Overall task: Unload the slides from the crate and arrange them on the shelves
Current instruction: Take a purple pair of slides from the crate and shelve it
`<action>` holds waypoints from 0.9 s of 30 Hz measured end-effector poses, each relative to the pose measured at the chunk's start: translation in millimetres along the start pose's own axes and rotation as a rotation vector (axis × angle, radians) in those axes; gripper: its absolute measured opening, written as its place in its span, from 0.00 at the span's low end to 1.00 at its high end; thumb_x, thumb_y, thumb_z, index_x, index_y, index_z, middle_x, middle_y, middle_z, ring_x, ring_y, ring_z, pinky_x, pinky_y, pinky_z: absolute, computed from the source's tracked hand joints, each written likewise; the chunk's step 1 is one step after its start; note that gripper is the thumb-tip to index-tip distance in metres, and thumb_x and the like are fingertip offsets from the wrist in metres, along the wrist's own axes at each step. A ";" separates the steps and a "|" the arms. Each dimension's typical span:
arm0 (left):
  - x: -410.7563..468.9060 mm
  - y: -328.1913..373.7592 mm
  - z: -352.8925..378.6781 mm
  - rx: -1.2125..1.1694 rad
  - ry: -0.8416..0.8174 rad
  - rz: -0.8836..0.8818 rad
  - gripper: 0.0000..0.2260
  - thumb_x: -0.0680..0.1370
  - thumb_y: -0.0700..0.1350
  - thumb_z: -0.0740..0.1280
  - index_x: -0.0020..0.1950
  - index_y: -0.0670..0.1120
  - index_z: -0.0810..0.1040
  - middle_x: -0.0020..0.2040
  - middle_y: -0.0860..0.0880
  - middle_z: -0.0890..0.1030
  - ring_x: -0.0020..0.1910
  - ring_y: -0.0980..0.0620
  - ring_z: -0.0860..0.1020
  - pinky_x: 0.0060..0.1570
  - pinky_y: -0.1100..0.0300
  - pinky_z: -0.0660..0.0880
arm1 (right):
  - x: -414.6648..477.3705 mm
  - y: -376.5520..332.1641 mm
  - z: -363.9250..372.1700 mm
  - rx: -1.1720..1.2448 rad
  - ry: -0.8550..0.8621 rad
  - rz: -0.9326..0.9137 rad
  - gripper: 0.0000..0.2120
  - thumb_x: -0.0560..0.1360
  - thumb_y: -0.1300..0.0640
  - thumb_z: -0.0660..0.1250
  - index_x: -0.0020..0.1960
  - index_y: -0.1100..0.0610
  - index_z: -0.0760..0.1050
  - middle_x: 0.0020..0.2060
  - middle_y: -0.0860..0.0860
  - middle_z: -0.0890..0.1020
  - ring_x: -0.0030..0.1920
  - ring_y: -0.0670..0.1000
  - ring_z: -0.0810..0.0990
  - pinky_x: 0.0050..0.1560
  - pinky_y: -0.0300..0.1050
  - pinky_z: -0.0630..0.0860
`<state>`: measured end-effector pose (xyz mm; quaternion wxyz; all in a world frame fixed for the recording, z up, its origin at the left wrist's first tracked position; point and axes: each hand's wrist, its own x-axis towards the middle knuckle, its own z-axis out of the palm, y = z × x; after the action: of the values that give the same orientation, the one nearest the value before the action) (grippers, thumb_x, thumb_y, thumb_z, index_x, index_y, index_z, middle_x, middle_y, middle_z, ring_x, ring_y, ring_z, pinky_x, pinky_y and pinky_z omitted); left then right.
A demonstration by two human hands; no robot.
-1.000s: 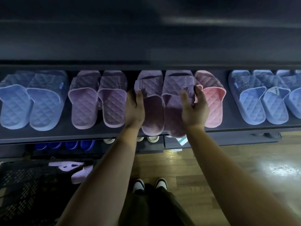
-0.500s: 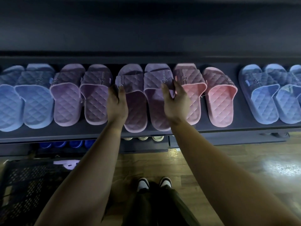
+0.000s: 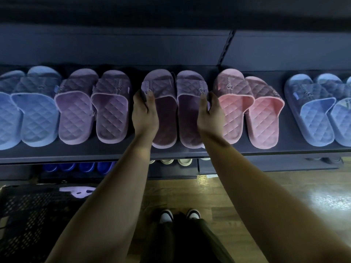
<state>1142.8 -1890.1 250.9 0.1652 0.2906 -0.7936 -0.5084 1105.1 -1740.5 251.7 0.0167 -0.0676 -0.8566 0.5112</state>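
Note:
A pair of purple quilted slides lies flat on the dark shelf (image 3: 190, 153), toes toward the back. My left hand (image 3: 145, 112) grips the outer edge of the left purple slide (image 3: 163, 103). My right hand (image 3: 209, 114) grips the outer edge of the right purple slide (image 3: 190, 103). The two slides sit side by side, nearly touching. The black perforated crate (image 3: 28, 221) stands on the floor at lower left, with a pale purple slide (image 3: 77, 191) showing at its far rim.
On the same shelf lie another purple pair (image 3: 93, 109) to the left, blue slides (image 3: 28, 111) at far left, a pink pair (image 3: 250, 111) to the right and blue slides (image 3: 319, 111) at far right. Lower shelves hold dark blue (image 3: 79, 166) and white footwear (image 3: 176, 161). Wooden floor lies below.
The purple pair moved further back onto the shelf and now lies level and parallel. Both hands slid to the slides' outer edges. The view shifted, with the pink pair fully uncovered.

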 end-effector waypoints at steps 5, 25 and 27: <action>11.8 -5.7 4.6 0.065 -0.017 0.075 0.22 0.82 0.53 0.54 0.70 0.40 0.66 0.68 0.43 0.71 0.66 0.48 0.69 0.58 0.68 0.62 | 13.1 5.6 -2.9 -0.028 -0.013 -0.061 0.18 0.81 0.50 0.57 0.62 0.61 0.74 0.56 0.55 0.81 0.58 0.56 0.78 0.51 0.43 0.70; -77.8 34.3 -99.3 0.244 -0.115 0.202 0.16 0.82 0.45 0.59 0.68 0.42 0.70 0.63 0.41 0.73 0.52 0.55 0.72 0.48 0.69 0.66 | -103.4 -68.7 -28.7 -0.200 -0.149 -0.195 0.17 0.78 0.59 0.61 0.66 0.62 0.73 0.59 0.60 0.78 0.57 0.59 0.76 0.47 0.36 0.63; -91.9 30.6 -124.5 0.283 -0.152 0.201 0.16 0.81 0.46 0.59 0.68 0.42 0.70 0.64 0.40 0.73 0.56 0.45 0.75 0.53 0.57 0.70 | -129.7 -80.1 -23.3 -0.223 -0.211 -0.192 0.18 0.78 0.57 0.60 0.66 0.60 0.73 0.60 0.59 0.78 0.57 0.58 0.76 0.48 0.38 0.64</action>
<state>1274.6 -1911.1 334.8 0.1121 0.1910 -0.8925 -0.3930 1227.9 -1775.0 338.4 -0.0322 0.0673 -0.9074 0.4136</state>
